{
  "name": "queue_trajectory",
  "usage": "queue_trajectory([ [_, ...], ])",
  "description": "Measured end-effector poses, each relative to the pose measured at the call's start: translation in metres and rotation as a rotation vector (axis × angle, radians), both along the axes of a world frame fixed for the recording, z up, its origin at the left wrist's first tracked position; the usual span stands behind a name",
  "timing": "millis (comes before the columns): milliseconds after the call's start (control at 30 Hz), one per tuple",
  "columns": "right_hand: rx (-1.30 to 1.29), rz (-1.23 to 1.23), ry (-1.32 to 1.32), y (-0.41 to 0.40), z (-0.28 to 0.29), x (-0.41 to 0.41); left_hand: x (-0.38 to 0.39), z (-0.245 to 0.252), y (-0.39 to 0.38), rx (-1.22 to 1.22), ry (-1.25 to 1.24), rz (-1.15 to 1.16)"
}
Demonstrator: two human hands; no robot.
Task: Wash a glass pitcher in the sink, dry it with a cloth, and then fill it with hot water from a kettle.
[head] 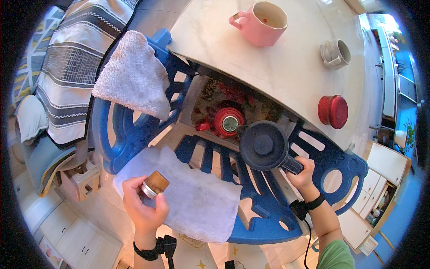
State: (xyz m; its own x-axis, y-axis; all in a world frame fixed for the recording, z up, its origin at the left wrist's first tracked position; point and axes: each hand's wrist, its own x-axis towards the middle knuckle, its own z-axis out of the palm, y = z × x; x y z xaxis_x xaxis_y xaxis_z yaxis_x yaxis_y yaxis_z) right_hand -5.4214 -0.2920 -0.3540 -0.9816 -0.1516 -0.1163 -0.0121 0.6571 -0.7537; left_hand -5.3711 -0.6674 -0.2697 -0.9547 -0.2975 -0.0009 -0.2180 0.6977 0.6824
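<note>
My left hand (pixel 145 205) grips a brown stopper (pixel 156 181) with a silver rim, above a pale towel (pixel 198 198). My right hand (pixel 302 173) is closed around the handle of a dark grey kettle (pixel 263 144). The kettle's spout points left, close to the open mouth of a red vacuum flask (pixel 228 120). Whether any liquid flows between them cannot be made out. The flask stands low beside the table edge, its red handle to the left. A red round lid (pixel 332 111) rests on the table.
On the white marbled table (pixel 295 74) stand a pink mug (pixel 268 25) and a grey cup (pixel 335 54). A blue slotted plastic frame (pixel 265 228) surrounds the flask area, with another pale towel (pixel 134 75) over its left side. At left lies a striped cloth (pixel 77 64).
</note>
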Motion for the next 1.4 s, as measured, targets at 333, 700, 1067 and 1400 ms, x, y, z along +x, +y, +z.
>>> queue_trajectory([
  [333,0.063,0.039,0.039,0.0,0.006,-0.004,-0.002,0.002,0.0,-0.035,-0.023,-0.006],
  [700,0.104,0.056,-0.019,-0.009,0.022,-0.013,-0.002,0.0,0.001,-0.034,-0.037,-0.008],
  [1067,0.094,0.049,-0.042,-0.006,0.02,-0.012,-0.005,0.001,0.001,-0.069,-0.032,-0.029],
  [1400,0.083,0.032,-0.084,-0.009,0.022,-0.014,-0.005,0.0,0.001,-0.097,-0.026,-0.03],
])
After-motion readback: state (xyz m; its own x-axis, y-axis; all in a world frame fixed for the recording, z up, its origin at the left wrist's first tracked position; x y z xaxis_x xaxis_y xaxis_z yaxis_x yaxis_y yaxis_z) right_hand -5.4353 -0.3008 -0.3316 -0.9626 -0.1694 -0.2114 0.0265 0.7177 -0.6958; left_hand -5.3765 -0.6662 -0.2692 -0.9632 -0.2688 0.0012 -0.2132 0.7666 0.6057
